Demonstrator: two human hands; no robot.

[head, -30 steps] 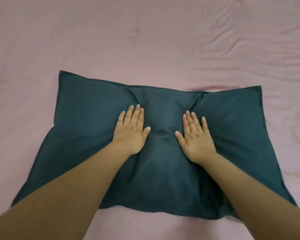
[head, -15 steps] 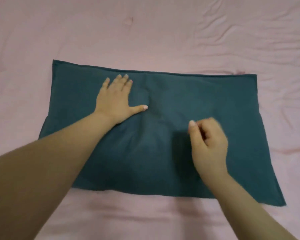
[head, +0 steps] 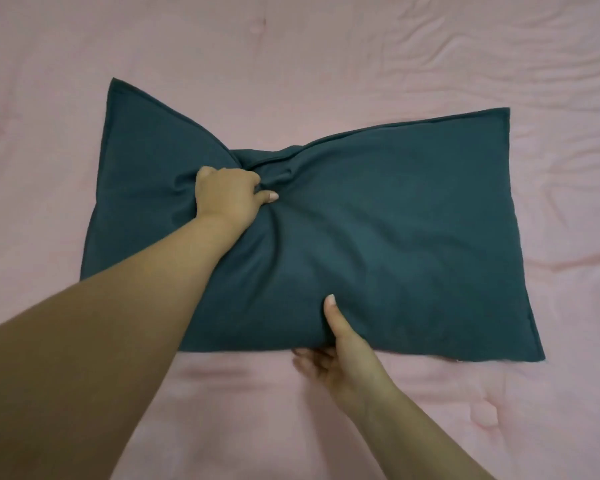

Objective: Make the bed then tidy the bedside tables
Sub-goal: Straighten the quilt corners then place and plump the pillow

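A dark teal pillow (head: 378, 244) lies flat on the pink bedspread (head: 291, 64), filling the middle of the head view. My left hand (head: 227, 197) clutches the pillow's far edge near its middle, bunching the fabric into folds so the far side dips inward. My right hand (head: 340, 358) grips the near edge, thumb on top and fingers tucked underneath. The pillow's far-left corner stands up in a point.
The pink quilted bedspread covers everything around the pillow, with wrinkles at the upper right (head: 499, 53) and right side. No bedside table or bed edge is in view.
My left hand went from flat on the pillow to clenched on its far edge. My right hand dropped to the near edge and took hold. The pillow's far side is now bunched.
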